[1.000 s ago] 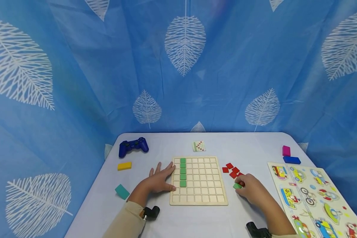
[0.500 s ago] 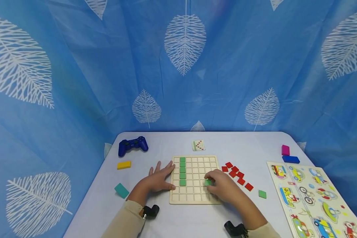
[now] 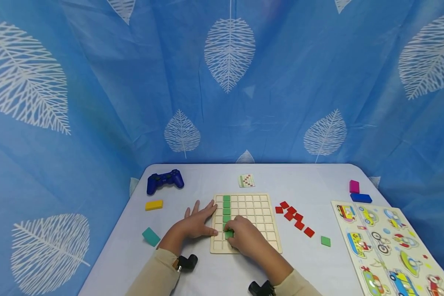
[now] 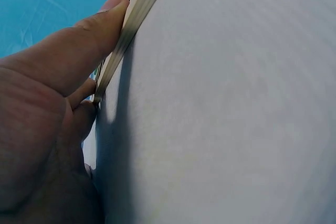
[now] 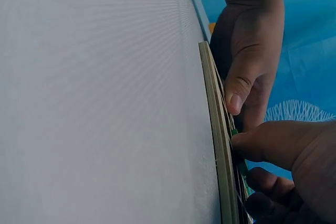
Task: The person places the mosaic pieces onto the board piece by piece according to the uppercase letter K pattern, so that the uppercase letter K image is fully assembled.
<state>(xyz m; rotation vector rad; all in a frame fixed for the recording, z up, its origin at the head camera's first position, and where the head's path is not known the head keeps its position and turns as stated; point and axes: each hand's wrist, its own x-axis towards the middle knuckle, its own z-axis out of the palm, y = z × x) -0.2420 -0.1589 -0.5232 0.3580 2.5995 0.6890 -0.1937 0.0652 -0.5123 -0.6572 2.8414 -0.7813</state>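
Note:
A square wooden grid board [image 3: 260, 218] lies on the white table, with a column of several green tiles [image 3: 227, 204] near its left side. My left hand [image 3: 194, 226] rests against the board's left edge, fingers spread and thumb on the rim. Over the lower left of the grid, my right hand [image 3: 246, 236] pinches a green tile [image 3: 228, 234] just below that column. The right wrist view has the thumb [image 5: 262, 140] against the tile, beside the board's edge [image 5: 215, 129]. My right fingers partly cover the tile and the cells beneath.
Several red tiles [image 3: 299, 225] and a loose green tile [image 3: 325, 241] lie right of the board. Behind it is a pattern card [image 3: 246, 181]. A game controller [image 3: 165, 181], yellow block [image 3: 153, 205] and teal block [image 3: 151, 236] sit left; a picture puzzle [image 3: 388, 246] lies far right.
My right hand has carried the green tile leftward from beside the red tiles, across the board to the foot of the green column. My left hand has stayed at the board's edge.

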